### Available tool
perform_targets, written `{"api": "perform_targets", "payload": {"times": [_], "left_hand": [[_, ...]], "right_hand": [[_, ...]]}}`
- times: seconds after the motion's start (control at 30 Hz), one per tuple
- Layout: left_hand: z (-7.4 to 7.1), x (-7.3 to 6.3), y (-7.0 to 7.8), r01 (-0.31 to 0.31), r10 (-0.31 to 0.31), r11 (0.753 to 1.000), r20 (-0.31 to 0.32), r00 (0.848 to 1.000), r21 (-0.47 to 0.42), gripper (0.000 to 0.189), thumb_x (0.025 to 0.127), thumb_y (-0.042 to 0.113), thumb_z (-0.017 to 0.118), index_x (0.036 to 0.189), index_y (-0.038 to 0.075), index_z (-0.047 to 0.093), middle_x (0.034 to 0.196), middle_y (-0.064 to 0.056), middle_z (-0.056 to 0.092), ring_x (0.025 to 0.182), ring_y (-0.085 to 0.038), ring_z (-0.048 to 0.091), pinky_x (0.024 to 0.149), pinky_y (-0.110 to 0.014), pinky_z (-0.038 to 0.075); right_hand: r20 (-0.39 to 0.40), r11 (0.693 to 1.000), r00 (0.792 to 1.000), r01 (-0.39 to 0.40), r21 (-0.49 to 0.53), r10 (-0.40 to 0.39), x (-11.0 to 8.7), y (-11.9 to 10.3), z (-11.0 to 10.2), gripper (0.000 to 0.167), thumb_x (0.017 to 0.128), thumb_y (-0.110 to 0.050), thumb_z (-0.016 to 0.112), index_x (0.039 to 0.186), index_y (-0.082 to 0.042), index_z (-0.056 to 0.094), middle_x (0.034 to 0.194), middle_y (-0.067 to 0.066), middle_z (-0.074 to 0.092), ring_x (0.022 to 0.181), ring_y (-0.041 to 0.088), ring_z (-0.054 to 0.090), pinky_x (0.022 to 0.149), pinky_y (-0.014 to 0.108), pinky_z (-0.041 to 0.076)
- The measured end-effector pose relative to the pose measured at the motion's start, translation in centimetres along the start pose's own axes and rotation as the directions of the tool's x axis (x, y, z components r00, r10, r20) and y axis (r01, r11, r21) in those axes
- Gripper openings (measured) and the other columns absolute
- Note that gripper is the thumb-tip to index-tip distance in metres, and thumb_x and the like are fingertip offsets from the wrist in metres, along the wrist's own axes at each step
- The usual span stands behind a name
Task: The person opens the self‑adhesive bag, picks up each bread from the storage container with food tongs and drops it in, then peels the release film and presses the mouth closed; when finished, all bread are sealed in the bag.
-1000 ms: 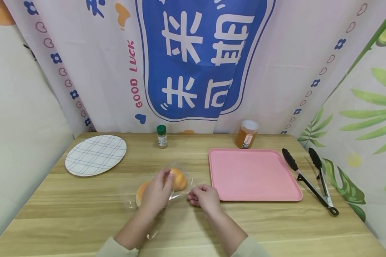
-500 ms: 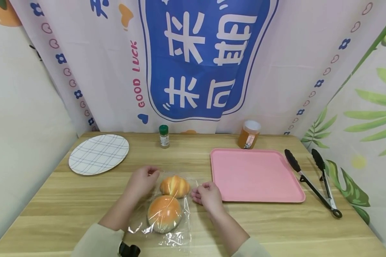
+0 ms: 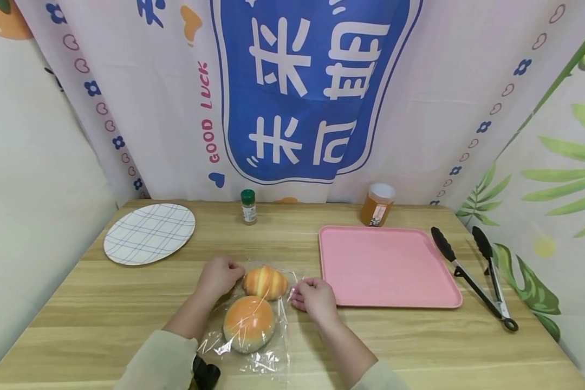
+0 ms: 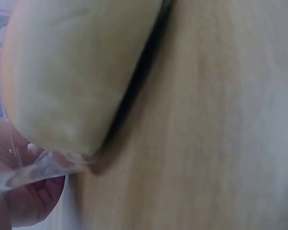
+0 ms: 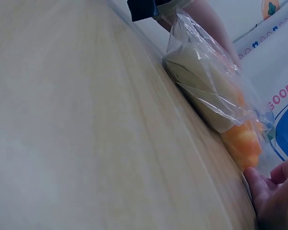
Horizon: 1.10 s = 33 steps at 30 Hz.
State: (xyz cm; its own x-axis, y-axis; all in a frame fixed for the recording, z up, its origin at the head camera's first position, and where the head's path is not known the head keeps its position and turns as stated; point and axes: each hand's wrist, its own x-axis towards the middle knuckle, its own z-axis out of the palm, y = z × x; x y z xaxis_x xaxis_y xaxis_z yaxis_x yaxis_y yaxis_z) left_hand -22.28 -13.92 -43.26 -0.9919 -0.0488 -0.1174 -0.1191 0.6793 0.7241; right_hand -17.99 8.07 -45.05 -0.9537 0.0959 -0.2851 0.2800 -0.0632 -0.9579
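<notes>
A clear plastic bag (image 3: 268, 362) lies on the table with a round bun (image 3: 248, 324) and a smaller ridged bread roll (image 3: 265, 283) inside. The roll sits at the bag's far end, the bun nearer to me. My left hand (image 3: 219, 277) pinches the bag's far left corner, beside the roll. At the far right edge, my right hand (image 3: 314, 299) holds the plastic between thumb and fingers. In the left wrist view the bun (image 4: 81, 72) fills much of the picture, and the left hand (image 4: 24, 191) is partly cut off. The right wrist view shows the bag (image 5: 206, 72) from its side.
A pink tray (image 3: 390, 266) lies right of the bag, with black-tipped tongs (image 3: 478, 287) beyond it. Behind the tray stands an amber jar (image 3: 377, 206). A green-capped shaker (image 3: 248, 207) stands at the back, and a checked plate (image 3: 150, 234) lies back left.
My left hand has moved left off the breads to the bag's far left corner. Both breads have come into full view, nearer to me. The right hand has stayed at the right edge.
</notes>
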Motion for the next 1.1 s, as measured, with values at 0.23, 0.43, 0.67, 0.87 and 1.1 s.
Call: {"api": "perform_targets", "payload": {"times": [0.23,0.43,0.67,0.87,1.1], "left_hand": [[-0.6,-0.6,0.7,0.004,-0.018,0.962,-0.051,0.999,-0.273,0.02,0.093,0.013,0.056,0.087,-0.002,0.067,0.07,-0.005,0.065,0.062,-0.011,0.056,0.056,-0.023,0.048],[-2.3,-2.6,3.3,-0.107,0.04,0.808,-0.126,0.991,-0.579,0.021,0.098,0.012,0.057,0.102,-0.008,0.062,0.091,-0.012,0.073,0.075,-0.007,0.067,0.07,-0.019,0.058],[-3.4,-5.0,5.7,-0.299,0.155,0.731,-0.278,0.948,-0.613,0.016,0.096,0.007,0.06,0.097,-0.008,0.064,0.086,0.007,0.074,0.081,-0.004,0.068,0.076,-0.02,0.058],[-3.1,-5.3,7.0,-0.413,0.26,0.736,-0.339,0.904,-0.536,0.012,0.095,0.006,0.063,0.094,-0.004,0.069,0.087,0.002,0.073,0.077,-0.007,0.062,0.069,-0.017,0.053],[-3.2,-5.4,6.2,-0.406,0.19,0.703,-0.396,0.898,-0.584,0.015,0.096,0.006,0.061,0.099,-0.008,0.065,0.087,0.021,0.072,0.086,0.0,0.067,0.079,-0.015,0.055]], "right_hand": [[-0.024,0.987,0.989,0.147,-0.063,-0.149,-0.4,-1.5,-1.1,0.016,0.092,-0.002,0.054,0.101,0.01,0.058,0.093,0.024,0.07,0.072,0.012,0.069,0.071,0.03,0.062],[-0.02,0.952,0.951,0.307,-0.01,-0.307,-1.3,-5.1,-2.7,0.014,0.096,-0.004,0.057,0.101,0.009,0.059,0.098,0.022,0.073,0.077,0.01,0.071,0.077,0.032,0.061],[0.026,0.858,0.858,0.513,0.011,-0.513,-2.4,-8.2,-3.8,0.016,0.096,-0.003,0.058,0.102,0.012,0.059,0.088,-0.005,0.075,0.084,0.004,0.071,0.078,0.023,0.059],[0.077,0.8,0.801,0.598,-0.043,-0.594,-2.4,-8.9,-3.4,0.013,0.094,0.002,0.06,0.1,0.013,0.062,0.096,0.007,0.075,0.086,0.002,0.068,0.081,0.019,0.057],[0.028,0.805,0.805,0.593,-0.02,-0.592,-1.7,-8.9,-4.5,0.018,0.096,-0.002,0.058,0.103,0.015,0.06,0.09,-0.015,0.071,0.087,0.001,0.067,0.081,0.02,0.057]]}}
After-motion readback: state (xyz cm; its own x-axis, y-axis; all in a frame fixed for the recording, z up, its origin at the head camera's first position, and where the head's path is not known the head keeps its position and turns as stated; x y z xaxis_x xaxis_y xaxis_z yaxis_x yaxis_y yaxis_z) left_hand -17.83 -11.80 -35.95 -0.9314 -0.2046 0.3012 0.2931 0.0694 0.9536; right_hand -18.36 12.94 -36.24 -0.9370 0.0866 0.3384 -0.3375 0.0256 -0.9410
